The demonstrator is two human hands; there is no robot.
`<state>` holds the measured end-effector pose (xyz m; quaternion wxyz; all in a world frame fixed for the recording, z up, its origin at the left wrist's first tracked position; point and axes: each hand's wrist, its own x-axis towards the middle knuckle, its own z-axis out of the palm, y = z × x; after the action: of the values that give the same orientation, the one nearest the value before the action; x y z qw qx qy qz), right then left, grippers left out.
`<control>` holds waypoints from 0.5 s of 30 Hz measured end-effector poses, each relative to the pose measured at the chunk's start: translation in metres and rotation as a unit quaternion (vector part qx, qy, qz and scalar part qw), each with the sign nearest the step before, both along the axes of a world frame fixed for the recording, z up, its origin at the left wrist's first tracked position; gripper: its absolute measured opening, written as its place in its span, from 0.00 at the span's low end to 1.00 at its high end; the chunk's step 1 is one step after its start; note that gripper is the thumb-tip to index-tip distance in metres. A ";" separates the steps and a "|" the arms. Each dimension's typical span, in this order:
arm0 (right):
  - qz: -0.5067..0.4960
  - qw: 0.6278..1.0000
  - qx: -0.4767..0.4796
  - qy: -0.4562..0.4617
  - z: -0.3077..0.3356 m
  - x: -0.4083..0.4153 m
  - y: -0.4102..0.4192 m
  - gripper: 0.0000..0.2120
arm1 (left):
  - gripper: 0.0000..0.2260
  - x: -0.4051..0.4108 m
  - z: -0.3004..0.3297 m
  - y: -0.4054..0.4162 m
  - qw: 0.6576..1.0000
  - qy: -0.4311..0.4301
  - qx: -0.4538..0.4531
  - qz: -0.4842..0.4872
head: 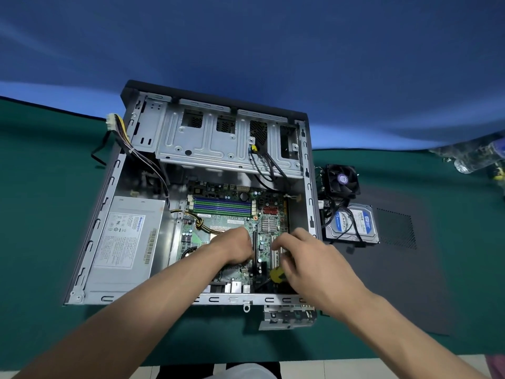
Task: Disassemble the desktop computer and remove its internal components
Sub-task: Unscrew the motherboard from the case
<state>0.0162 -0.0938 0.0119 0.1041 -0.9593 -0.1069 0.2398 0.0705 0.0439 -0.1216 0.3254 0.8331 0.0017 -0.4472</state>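
Note:
The open desktop case (109,187) lies on its side on the green table. Inside it are the green motherboard (237,214), a grey power supply (123,242) on the left and a metal drive cage (207,138) at the far end. My left hand (232,247) is over the middle of the board with its fingers curled down beside a black slot; the fingertips are hidden. My right hand (308,258) grips the yellow and black handle of a screwdriver (276,275) over the board's near right corner.
Right of the case sit a cooler fan (343,180) and a hard drive (355,222) with cables, on a black side panel (404,269). A metal bracket (287,317) lies by the near edge. A white power connector (110,121) hangs over the case's left wall.

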 end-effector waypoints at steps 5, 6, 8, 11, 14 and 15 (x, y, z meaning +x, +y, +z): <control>0.014 1.000 -0.014 0.007 0.001 0.002 -0.002 0.12 | 0.05 0.000 0.001 -0.001 0.999 -0.003 -0.025 -0.030; 0.014 1.000 -0.015 0.001 -0.001 0.003 -0.003 0.11 | 0.05 0.000 0.002 -0.002 0.998 0.002 -0.043 -0.048; 0.017 1.000 0.012 0.023 -0.001 0.004 -0.005 0.12 | 0.08 -0.001 0.004 -0.004 0.993 0.013 -0.065 -0.098; 0.022 0.999 0.020 0.033 -0.001 0.007 -0.006 0.13 | 0.09 -0.003 0.005 -0.005 0.985 0.022 -0.070 -0.153; 0.013 1.000 0.018 0.013 -0.003 0.008 -0.008 0.10 | 0.08 -0.005 0.005 -0.009 0.978 0.035 -0.092 -0.184; 0.017 0.999 0.027 0.022 -0.003 0.009 -0.009 0.11 | 0.07 -0.006 0.006 -0.010 0.976 0.037 -0.099 -0.190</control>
<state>0.0253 -0.1024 0.0093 0.1286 -0.9485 -0.1278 0.2598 0.0648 0.0335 -0.1161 0.3151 0.7647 -0.1892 -0.5293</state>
